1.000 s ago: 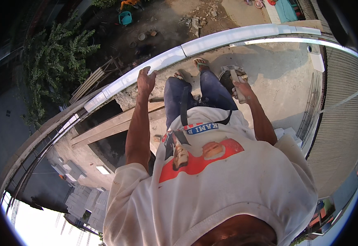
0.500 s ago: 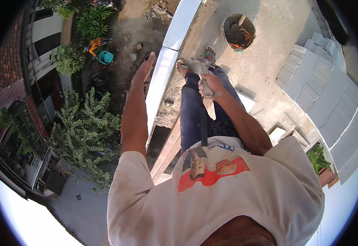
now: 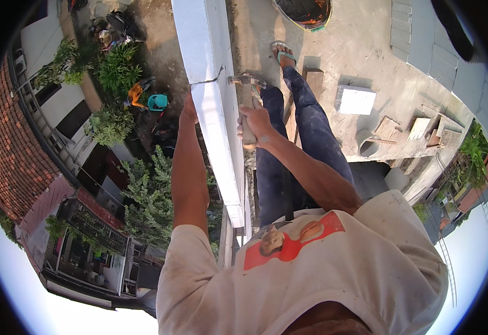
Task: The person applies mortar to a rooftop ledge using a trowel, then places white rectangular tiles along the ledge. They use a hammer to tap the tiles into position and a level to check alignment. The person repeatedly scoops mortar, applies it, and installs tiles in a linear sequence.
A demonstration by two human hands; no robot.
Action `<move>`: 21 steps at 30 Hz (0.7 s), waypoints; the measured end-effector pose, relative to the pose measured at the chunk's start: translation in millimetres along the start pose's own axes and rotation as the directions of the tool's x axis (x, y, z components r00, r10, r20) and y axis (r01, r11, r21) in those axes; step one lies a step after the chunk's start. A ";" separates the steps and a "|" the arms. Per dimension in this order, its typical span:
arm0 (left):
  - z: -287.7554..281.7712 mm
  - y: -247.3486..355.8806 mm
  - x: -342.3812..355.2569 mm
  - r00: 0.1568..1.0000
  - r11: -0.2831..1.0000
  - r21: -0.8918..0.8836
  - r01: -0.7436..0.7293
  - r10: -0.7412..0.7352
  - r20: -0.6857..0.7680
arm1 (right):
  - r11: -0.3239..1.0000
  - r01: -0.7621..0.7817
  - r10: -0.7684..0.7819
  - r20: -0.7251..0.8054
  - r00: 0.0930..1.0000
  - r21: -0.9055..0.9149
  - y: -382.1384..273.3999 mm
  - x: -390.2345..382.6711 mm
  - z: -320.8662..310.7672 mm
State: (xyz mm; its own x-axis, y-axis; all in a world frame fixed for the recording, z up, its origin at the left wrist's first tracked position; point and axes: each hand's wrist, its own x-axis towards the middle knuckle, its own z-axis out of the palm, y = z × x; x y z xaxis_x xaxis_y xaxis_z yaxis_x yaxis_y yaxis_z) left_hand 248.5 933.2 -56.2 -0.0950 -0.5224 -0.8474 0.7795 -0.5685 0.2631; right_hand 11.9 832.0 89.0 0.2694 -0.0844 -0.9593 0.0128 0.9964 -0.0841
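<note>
Right fingers (image 3: 256, 117) clenched round hammer (image 3: 246, 94), left hand (image 3: 189, 109) part-hidden by white blocks (image 3: 213, 128) — grip unclear

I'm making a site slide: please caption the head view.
Right hand grips a hammer beside a white block wall; left hand, partly hidden, is at its other side.

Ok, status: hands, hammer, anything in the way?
Right hand gripping hammer, its head beside white wall, contact unclear. Left hand at wall's left side, partly hidden. Nothing visible between hammer and wall.
</note>
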 end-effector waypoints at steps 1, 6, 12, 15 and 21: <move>-0.6 -1.6 4.4 1.000 1.000 -0.002 0.006 -0.006 -0.002 | 1.000 0.008 -0.008 0.009 1.000 0.015 0.2 2.2 0.1; 11.6 -2.8 14.1 0.999 1.000 -0.002 0.008 -0.008 -0.032 | 0.999 0.010 -0.012 0.029 1.000 0.046 1.0 10.1 -9.6; 12.3 -7.2 14.9 0.998 1.000 -0.009 -0.006 0.005 -0.057 | 0.988 0.021 -0.003 -0.120 0.993 0.153 5.5 12.4 6.8; 12.1 -8.7 19.3 0.998 1.000 -0.019 -0.016 0.015 -0.061 | 0.997 -0.024 0.029 -0.055 0.998 0.075 7.4 11.5 4.5; 13.3 -11.8 26.4 0.998 0.999 -0.038 -0.026 0.024 -0.061 | 0.978 0.121 -0.103 -0.108 0.989 0.170 2.3 27.5 -24.5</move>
State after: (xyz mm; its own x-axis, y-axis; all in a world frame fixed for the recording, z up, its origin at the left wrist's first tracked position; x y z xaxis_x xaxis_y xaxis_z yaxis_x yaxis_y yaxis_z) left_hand 228.5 917.6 -75.5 -0.0381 -0.4960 -0.8675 0.8047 -0.5300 0.2677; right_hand -4.2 831.8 55.9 0.1609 -0.1876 -0.9690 0.2090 0.9660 -0.1524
